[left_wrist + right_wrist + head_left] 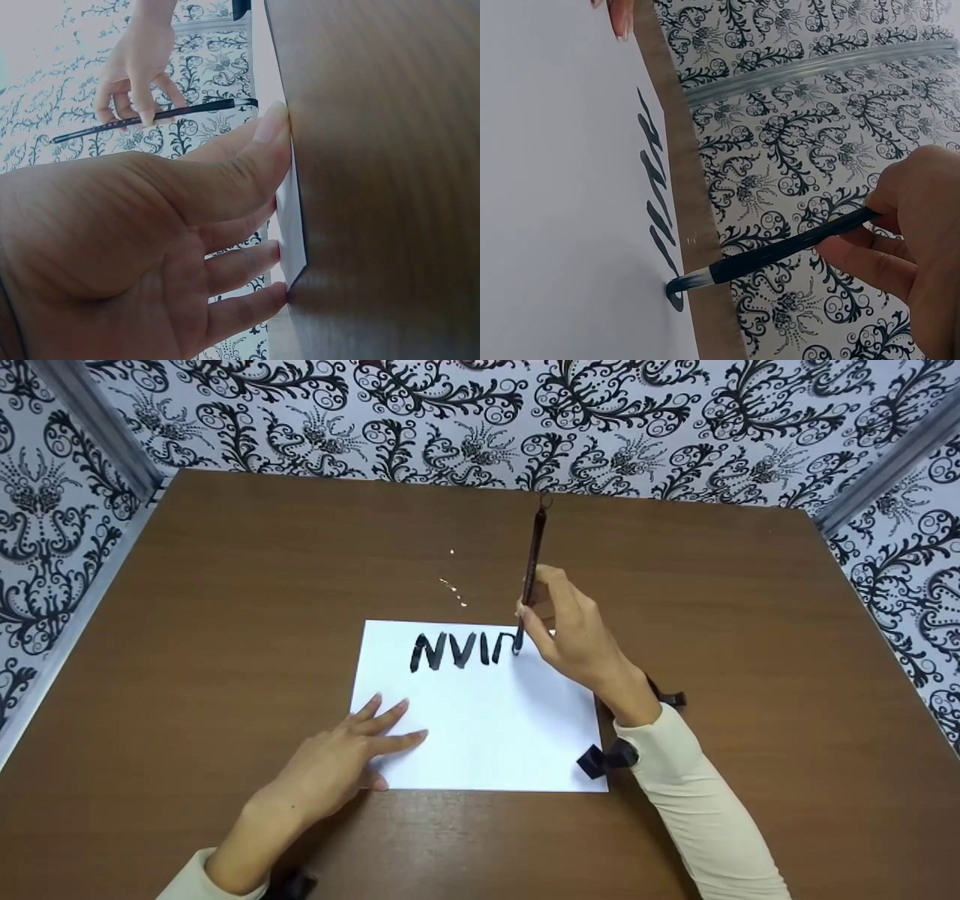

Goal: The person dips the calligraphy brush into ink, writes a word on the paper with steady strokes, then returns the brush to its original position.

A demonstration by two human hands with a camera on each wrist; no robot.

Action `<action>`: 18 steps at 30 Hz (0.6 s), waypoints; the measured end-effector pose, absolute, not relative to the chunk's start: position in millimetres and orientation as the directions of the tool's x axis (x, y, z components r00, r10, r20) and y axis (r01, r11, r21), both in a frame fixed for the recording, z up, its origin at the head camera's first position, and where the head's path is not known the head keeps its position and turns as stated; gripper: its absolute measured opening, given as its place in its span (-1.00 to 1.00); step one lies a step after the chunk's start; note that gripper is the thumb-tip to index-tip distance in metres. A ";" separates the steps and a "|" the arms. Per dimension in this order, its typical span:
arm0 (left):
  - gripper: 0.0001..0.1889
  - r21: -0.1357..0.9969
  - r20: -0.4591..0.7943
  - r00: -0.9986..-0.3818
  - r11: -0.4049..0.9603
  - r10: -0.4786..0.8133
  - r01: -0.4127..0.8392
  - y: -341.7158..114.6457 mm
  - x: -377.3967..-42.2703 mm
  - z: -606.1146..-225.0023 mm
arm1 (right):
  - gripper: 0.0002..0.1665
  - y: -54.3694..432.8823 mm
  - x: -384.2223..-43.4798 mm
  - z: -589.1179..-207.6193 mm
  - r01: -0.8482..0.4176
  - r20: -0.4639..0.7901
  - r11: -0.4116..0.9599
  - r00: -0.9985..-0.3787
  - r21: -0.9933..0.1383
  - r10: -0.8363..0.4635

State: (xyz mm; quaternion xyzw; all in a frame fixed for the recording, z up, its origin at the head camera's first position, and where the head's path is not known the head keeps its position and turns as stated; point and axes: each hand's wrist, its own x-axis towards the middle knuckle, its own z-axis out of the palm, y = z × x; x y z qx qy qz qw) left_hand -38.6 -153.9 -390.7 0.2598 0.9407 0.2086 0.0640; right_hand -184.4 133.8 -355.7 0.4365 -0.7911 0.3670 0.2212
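A white sheet of paper (480, 720) lies on the table, with thick black painted letters (463, 649) along its far edge. My right hand (574, 634) pinches a dark paintbrush (534, 547) between thumb and fingers, the handle pointing up. In the right wrist view, the black-inked bristles of the paintbrush (754, 259) touch the paper at the end of the row of strokes. My left hand (337, 757) rests with fingers spread on the paper's near left corner. The left wrist view shows its thumb (262, 157) at the sheet's edge.
The brown wooden table (225, 622) extends around the sheet on all sides. A few small shiny specks (454, 589) lie beyond the paper's far edge. Black-and-white patterned walls (450, 420) stand behind and at both sides.
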 end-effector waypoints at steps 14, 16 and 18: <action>-0.33 0.444 -0.009 -0.866 0.778 0.501 0.445 -153.1 -38.4 -390.4 | -0.60 125.4 -178.7 -357.2 -0.870 0.679 0.342 -0.492 -0.356 -0.544; -0.33 0.448 -0.007 -0.867 0.777 0.498 0.442 -152.9 -38.5 -390.5 | -0.60 124.0 -178.1 -358.0 -0.872 0.683 0.332 -0.489 -0.360 -0.542; -0.34 0.444 -0.009 -0.867 0.779 0.498 0.442 -152.7 -38.8 -390.4 | -0.60 122.7 -177.1 -358.3 -0.876 0.688 0.321 -0.483 -0.361 -0.542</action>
